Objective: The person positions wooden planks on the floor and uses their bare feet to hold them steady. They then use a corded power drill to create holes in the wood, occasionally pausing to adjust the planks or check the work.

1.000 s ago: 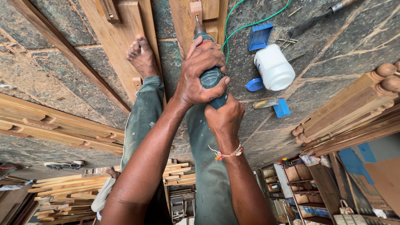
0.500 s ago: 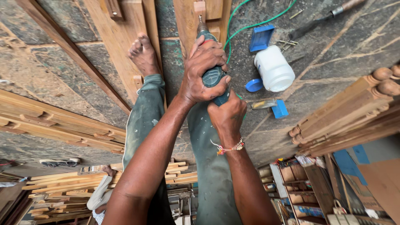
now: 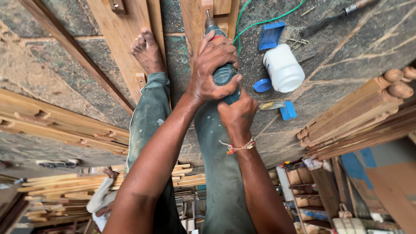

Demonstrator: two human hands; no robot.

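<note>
Wood is what the dark green power drill pushes into: its tip sits on a plank that lies on the stone floor. Both hands hold the drill, likely so it stays straight and does not slip. The left hand sits higher on the drill, closer to the tip, and its fingers are curled tight around the body with no gap showing. The right hand grips the back end of the drill, and its fingers are wrapped round too, though I cannot see their tips. A bare foot rests on another plank just left of the drill, likely to hold the wood down. A green cable runs off to the right of the drill. Near the drill on that side lie a white plastic jar on its side, its blue lid, a blue box and 1 more blue piece. A few screws sit beside the jar.
</note>
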